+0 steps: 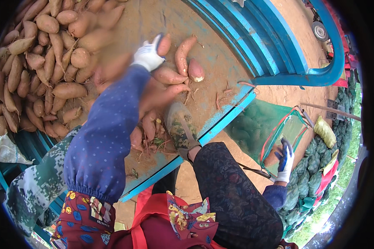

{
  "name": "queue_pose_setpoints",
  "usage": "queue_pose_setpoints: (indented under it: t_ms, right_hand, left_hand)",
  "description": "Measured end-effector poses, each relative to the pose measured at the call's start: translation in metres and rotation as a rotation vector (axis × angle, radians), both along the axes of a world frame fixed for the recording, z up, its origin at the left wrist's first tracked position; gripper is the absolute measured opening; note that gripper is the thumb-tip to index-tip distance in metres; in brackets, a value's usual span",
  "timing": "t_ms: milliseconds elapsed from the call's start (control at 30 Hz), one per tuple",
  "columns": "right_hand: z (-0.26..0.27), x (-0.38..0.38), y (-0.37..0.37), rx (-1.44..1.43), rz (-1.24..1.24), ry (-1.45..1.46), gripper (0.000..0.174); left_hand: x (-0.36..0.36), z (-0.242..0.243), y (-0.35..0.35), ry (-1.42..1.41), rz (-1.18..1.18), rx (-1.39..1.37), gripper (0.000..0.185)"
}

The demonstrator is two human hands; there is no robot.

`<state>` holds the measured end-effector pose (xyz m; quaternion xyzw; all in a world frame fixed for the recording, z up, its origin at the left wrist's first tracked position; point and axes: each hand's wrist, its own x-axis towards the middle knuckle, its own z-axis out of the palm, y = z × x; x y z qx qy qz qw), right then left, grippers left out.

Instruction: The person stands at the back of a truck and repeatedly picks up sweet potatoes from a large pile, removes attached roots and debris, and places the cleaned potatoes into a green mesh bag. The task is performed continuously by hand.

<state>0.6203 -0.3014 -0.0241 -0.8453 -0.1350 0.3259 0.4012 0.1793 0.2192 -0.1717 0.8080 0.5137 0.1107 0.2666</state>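
My left hand [149, 55], in a white glove with blue-coated fingers, holds a sweet potato [164, 45] above the truck-like blue metal bed. More sweet potatoes [70, 90] are heaped at the left, and a few, one curved [184, 56], lie right of this hand. My gloved right hand [285, 160] is at the mouth of a green mesh bag [255, 127], its fingers apart against a sweet potato [272, 155]. Whether it grips that potato cannot be told. The bag hangs beside the bed's edge, its mouth spread on a metal frame [305, 116], with blurred contents inside.
My shoe [182, 124] rests on the bed near its blue edge [227, 115]. A blue ribbed side panel [268, 46] stands at upper right. Someone's camouflage-clad limb [37, 183] is at left, near a white sack [6, 146]. Filled green mesh bags [302, 174] are piled at right.
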Motion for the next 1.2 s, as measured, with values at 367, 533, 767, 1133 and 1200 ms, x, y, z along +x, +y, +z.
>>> queue_pose_setpoints:
  t_ms: [367,533,767,1133,1200]
  right_hand:
    - [-0.021,-0.226,0.247,0.732,0.102,0.932,0.075]
    - [-0.027,-0.189,0.220,0.721,0.088,1.092,0.068]
    - [0.018,0.026,0.056,0.613,0.014,0.137,0.051]
    - [-0.082,0.013,-0.028,-0.458,-0.001,-0.329,0.042]
    - [-0.079,0.017,-0.033,-0.443,-0.061,-0.363,0.040]
  left_hand:
    - [0.044,0.134,-0.195,-0.693,-0.244,-0.148,0.065]
    - [-0.016,0.106,-0.148,-0.279,-0.020,0.157,0.043]
    - [0.012,0.029,-0.116,0.238,-0.253,0.347,0.055]
    - [-0.074,0.074,-0.141,-0.929,0.192,-0.359,0.057]
    - [-0.111,0.111,-0.182,-1.441,0.293,-0.826,0.063]
